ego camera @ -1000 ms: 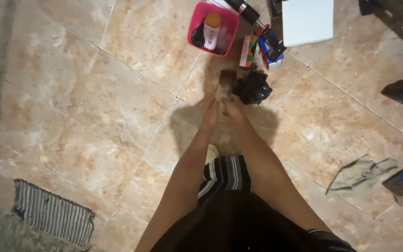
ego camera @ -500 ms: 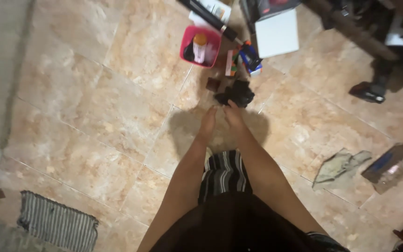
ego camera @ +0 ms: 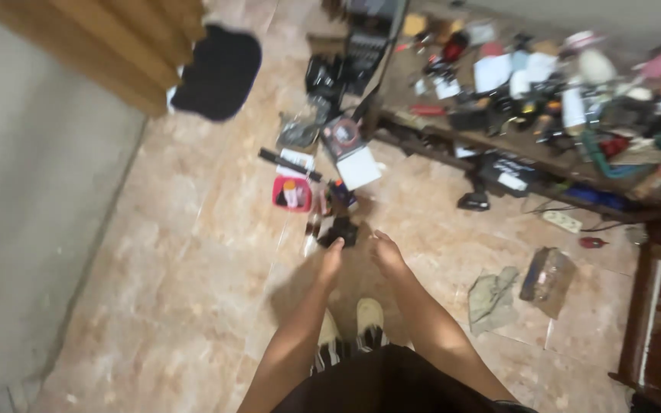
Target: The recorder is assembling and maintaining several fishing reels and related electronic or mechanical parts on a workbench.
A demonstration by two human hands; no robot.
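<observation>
1. Hands: your left hand (ego camera: 331, 256) and right hand (ego camera: 383, 251) both reach forward and down over the tiled floor (ego camera: 193, 252). Neither holds anything. The left fingers look loosely curled, the right hand partly spread; motion blur prevents a firmer reading.
2. Position of the item: the small black object (ego camera: 340, 231) lies on the floor just beyond your left fingertips, near but not visibly touching them. It sits just this side of the pink plastic container (ego camera: 291, 193) and the white box (ego camera: 359, 167).
3. Handling judgement: the black object looks compact, irregular and hard-cased, probably light enough for one hand. Its exact kind cannot be told at this blur. Take it across the main body with thumb opposite fingers, not by any projecting part, since a protruding piece could be fragile or could snag.
4. Surface: the floor is glossy beige marbled tile, hard and likely slippery, so a dropped item would strike hard and slide.
5. Surroundings: a crumpled grey-green cloth (ego camera: 491, 298), soft and limp, lies to your right beside a clear plastic package (ego camera: 546, 277). A low wooden shelf (ego camera: 514, 141) beyond carries dense, mixed clutter. A black mat (ego camera: 218, 73) lies by a wooden panel at upper left.
</observation>
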